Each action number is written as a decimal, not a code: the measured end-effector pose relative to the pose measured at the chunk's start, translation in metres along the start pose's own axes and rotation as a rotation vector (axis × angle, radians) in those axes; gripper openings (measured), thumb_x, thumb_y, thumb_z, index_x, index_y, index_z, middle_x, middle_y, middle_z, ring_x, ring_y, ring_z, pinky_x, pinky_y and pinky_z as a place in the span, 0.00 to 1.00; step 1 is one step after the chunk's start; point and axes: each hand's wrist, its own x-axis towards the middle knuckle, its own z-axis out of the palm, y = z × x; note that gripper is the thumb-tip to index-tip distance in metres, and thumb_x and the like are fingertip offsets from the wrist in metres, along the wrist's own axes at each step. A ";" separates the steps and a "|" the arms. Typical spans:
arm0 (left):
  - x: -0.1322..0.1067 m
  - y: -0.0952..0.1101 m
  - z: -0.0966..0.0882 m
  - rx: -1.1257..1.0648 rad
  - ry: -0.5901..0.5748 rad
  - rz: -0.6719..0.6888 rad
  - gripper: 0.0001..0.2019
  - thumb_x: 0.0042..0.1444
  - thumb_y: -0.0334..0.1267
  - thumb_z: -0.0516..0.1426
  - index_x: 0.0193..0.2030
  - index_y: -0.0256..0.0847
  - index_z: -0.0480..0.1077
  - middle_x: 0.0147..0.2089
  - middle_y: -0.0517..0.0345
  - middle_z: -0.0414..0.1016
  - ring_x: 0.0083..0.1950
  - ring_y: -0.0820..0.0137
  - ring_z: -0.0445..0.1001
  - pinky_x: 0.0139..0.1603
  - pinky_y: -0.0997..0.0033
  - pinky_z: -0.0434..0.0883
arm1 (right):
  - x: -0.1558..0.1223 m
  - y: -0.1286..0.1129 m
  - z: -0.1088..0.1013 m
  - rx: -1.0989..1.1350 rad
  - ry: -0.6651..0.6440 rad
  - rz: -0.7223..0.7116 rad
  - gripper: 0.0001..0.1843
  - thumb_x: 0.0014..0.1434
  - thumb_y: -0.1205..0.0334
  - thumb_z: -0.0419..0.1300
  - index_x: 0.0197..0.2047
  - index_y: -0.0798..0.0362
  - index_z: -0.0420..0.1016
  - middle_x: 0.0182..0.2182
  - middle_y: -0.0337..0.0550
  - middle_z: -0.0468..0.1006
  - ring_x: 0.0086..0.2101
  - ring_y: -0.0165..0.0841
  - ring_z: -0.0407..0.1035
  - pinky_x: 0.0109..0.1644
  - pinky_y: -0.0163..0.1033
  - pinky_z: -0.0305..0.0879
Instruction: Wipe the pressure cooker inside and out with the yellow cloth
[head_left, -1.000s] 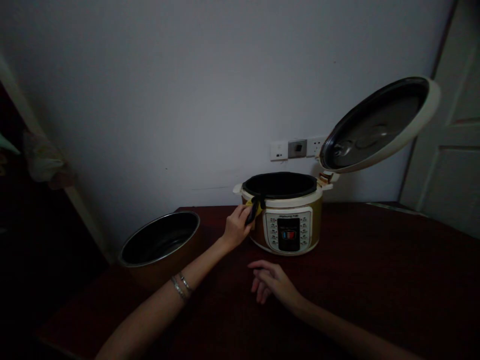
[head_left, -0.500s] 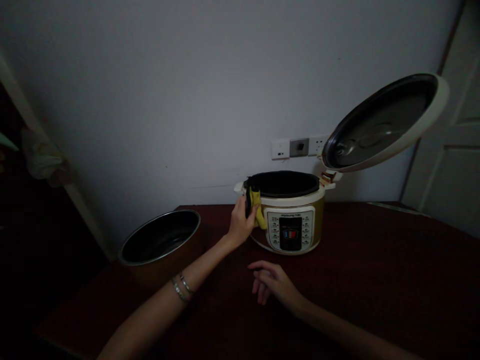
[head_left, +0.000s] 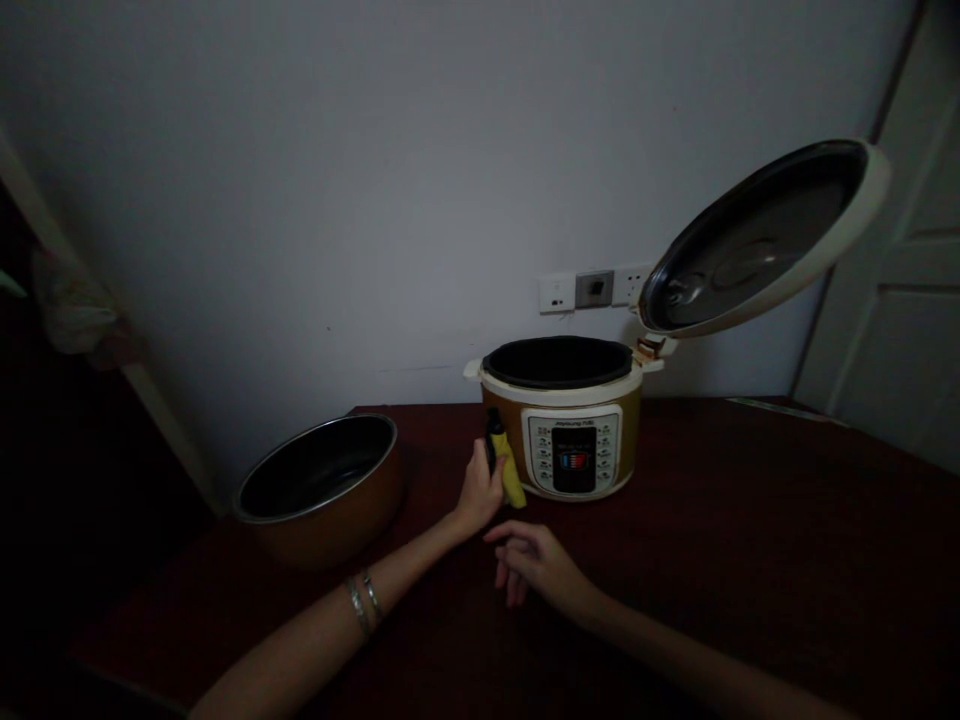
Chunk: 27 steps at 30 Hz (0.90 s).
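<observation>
My left hand (head_left: 480,492) is closed around a yellow cloth-like thing with a black part (head_left: 510,474), in front of the cooker's left side. Whether the black part is separate from the yellow one I cannot make out. The gold and white electric pressure cooker (head_left: 624,440) stands behind it, its round lid (head_left: 757,240) raised to the right and its dark opening facing up. Low over the table, just right of my left hand, hovers my right hand (head_left: 541,566), fingers loosely bent and apart, holding nothing.
An orange-brown pot (head_left: 337,518) with a dark inside and shiny rim sits at the left of the dark red table (head_left: 712,500). Sockets (head_left: 595,288) are on the wall behind the cooker. A door (head_left: 907,330) is at the far right.
My left hand has come down and toward me from the cooker's rim, bringing the yellow cloth-like thing with the black part along. My right hand has barely moved.
</observation>
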 end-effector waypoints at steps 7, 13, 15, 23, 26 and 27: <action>0.044 -0.010 -0.010 -0.070 0.187 -0.203 0.08 0.56 0.34 0.53 0.43 0.42 0.64 0.44 0.50 0.74 0.48 0.63 0.72 0.53 0.62 0.65 | -0.002 -0.008 0.002 -0.004 0.004 0.024 0.28 0.47 0.43 0.58 0.43 0.57 0.67 0.20 0.36 0.73 0.16 0.29 0.67 0.20 0.34 0.60; 0.027 0.009 -0.001 -0.216 0.211 -0.280 0.14 0.59 0.42 0.50 0.48 0.39 0.68 0.48 0.49 0.76 0.50 0.62 0.73 0.53 0.63 0.67 | -0.001 -0.005 0.002 0.004 0.006 0.023 0.27 0.46 0.45 0.58 0.43 0.58 0.67 0.20 0.36 0.73 0.16 0.29 0.67 0.20 0.34 0.60; 0.019 0.019 0.000 -0.338 0.221 -0.309 0.17 0.61 0.43 0.46 0.47 0.37 0.69 0.49 0.48 0.76 0.52 0.62 0.73 0.55 0.62 0.66 | -0.001 -0.003 0.001 0.005 0.002 0.010 0.27 0.47 0.46 0.58 0.43 0.58 0.67 0.20 0.36 0.74 0.16 0.29 0.67 0.20 0.34 0.61; -0.007 0.034 0.000 -0.137 -0.022 0.141 0.29 0.65 0.43 0.44 0.70 0.38 0.44 0.73 0.48 0.41 0.72 0.64 0.41 0.71 0.59 0.42 | -0.003 -0.002 0.001 -0.014 -0.001 0.012 0.24 0.49 0.46 0.58 0.40 0.58 0.67 0.21 0.38 0.74 0.16 0.28 0.68 0.21 0.34 0.62; -0.010 0.031 -0.005 -0.058 -0.120 0.349 0.30 0.64 0.44 0.45 0.70 0.40 0.43 0.73 0.48 0.39 0.73 0.60 0.37 0.71 0.53 0.41 | -0.004 -0.002 0.001 -0.012 0.000 0.012 0.23 0.50 0.47 0.58 0.41 0.58 0.68 0.21 0.37 0.74 0.16 0.28 0.68 0.21 0.33 0.62; -0.010 0.031 -0.007 -0.076 -0.118 0.368 0.28 0.64 0.44 0.45 0.69 0.41 0.47 0.73 0.48 0.42 0.73 0.59 0.40 0.70 0.52 0.43 | -0.004 -0.002 0.001 -0.010 0.001 0.007 0.24 0.50 0.47 0.57 0.42 0.58 0.68 0.21 0.37 0.74 0.16 0.27 0.67 0.21 0.33 0.62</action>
